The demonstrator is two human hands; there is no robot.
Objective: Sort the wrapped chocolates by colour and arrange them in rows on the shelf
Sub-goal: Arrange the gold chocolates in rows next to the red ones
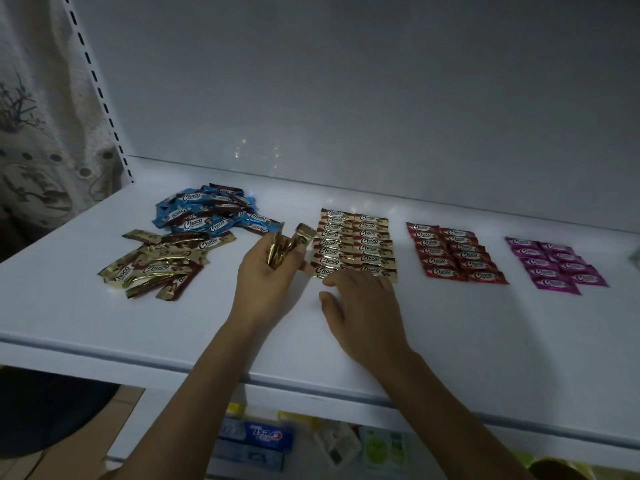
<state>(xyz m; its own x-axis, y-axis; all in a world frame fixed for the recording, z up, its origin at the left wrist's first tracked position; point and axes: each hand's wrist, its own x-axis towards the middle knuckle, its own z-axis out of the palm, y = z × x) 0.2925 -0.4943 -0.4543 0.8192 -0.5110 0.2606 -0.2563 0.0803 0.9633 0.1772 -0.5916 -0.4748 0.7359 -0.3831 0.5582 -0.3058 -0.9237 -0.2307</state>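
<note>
On a white shelf [450, 323], an unsorted pile [180, 244] of gold and blue chocolates sits at the left end. Beside it, gold rows [353, 244], red rows [453, 254] and purple rows [554, 261] run rightward. The right grip [363, 306] lies flat-fingered at the front edge of the gold rows. The left grip [266, 271] clutches a bundle of gold chocolates [282, 245].

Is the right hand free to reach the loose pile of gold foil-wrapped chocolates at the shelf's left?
Probably not directly. The left hand, gripping a bunch of gold-wrapped chocolates, and its forearm lie between the right hand and the loose pile; it would have to cross over them.
</note>
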